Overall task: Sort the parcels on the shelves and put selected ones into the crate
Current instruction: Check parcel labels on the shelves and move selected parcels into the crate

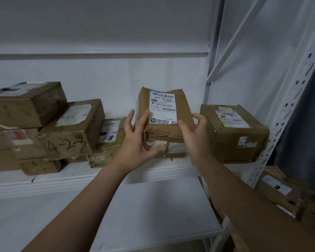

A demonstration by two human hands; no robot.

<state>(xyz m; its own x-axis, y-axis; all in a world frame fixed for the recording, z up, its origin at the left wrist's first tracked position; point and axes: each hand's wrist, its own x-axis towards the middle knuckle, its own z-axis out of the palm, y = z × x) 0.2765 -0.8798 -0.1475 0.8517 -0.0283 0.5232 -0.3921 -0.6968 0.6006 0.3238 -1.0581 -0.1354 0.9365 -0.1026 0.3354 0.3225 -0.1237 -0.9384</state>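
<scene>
Right, both hands up at the shelf (pixel 80 177); the labelled parcel (pixel 164 110) stands tilted at the middle of it, propped on a flatter parcel (pixel 173 148) beneath; left hand (pixel 137 140) spread, straight fingers (pixel 144 119) pressed to the labelled parcel's left edge, thumb low down; right hand (pixel 193 135) grasping the right edge, thumb on the face, fingers curled round the side; a big box (pixel 233 139) sits just beside on the right; the box marked 4-23 (pixel 69 137) stacked to the left.
</scene>
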